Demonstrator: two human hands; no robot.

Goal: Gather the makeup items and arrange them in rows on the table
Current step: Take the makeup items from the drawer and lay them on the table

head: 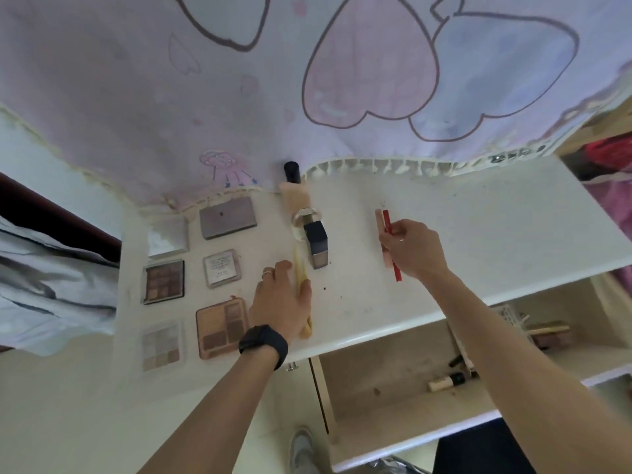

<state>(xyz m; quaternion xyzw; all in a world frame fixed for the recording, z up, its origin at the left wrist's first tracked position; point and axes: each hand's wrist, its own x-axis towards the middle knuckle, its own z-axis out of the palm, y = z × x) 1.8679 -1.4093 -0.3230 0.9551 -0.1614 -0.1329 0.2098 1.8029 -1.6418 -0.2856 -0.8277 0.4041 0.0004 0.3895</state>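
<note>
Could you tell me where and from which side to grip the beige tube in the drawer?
Probably pinch the tube across its beige body, from above: it lies flat on the drawer floor, with both long sides free.

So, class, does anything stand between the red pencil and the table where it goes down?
Nothing visible does. The right hand pinches the red pencil low over the table, a pink stick lying alongside it.
</note>
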